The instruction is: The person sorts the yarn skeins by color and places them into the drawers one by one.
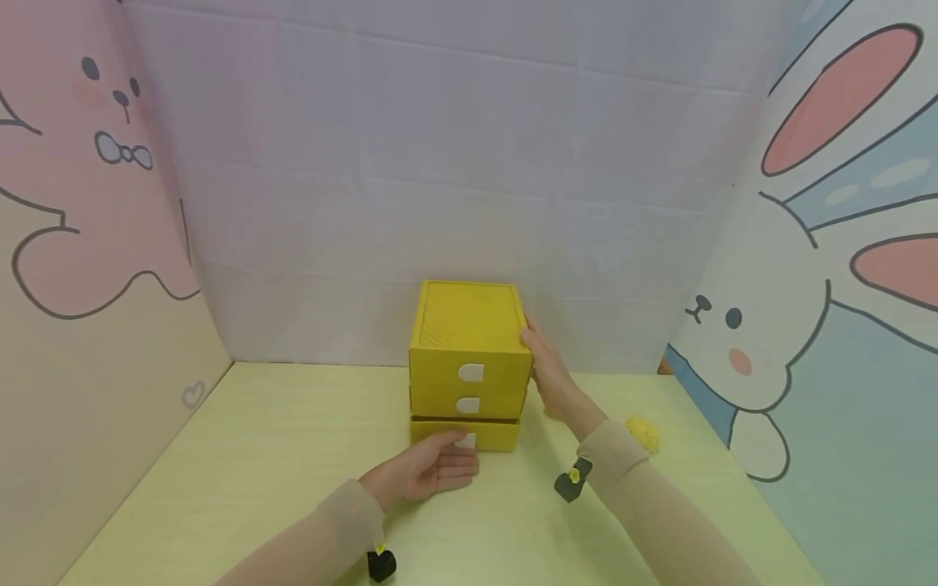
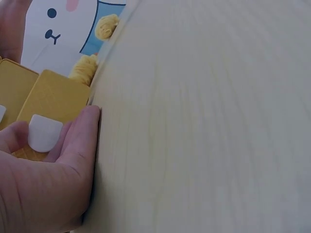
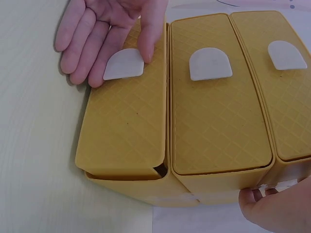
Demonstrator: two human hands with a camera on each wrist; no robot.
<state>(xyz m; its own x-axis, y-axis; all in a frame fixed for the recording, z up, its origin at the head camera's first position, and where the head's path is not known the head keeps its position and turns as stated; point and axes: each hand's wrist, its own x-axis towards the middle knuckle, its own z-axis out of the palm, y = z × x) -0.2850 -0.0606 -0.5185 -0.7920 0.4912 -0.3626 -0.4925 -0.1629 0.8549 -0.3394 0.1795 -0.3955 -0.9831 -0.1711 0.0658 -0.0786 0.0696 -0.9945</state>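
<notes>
A yellow cabinet with three stacked drawers and white tab handles stands against the back wall. Its bottom drawer juts out slightly, and a narrow dark gap shows above it. My left hand pinches the white tab of that drawer, thumb on one side and fingers on the other. Against the cabinet's right side, near the top edge, presses my right hand. In the right wrist view, part of the right hand touches the cabinet's side; the rest is cut off.
A yellow, yarn-like lump lies on the table to the right of the cabinet. The left wrist view shows a second yellow lump beside the cabinet. A pale wall stands behind, with cartoon-printed panels at both sides of the table.
</notes>
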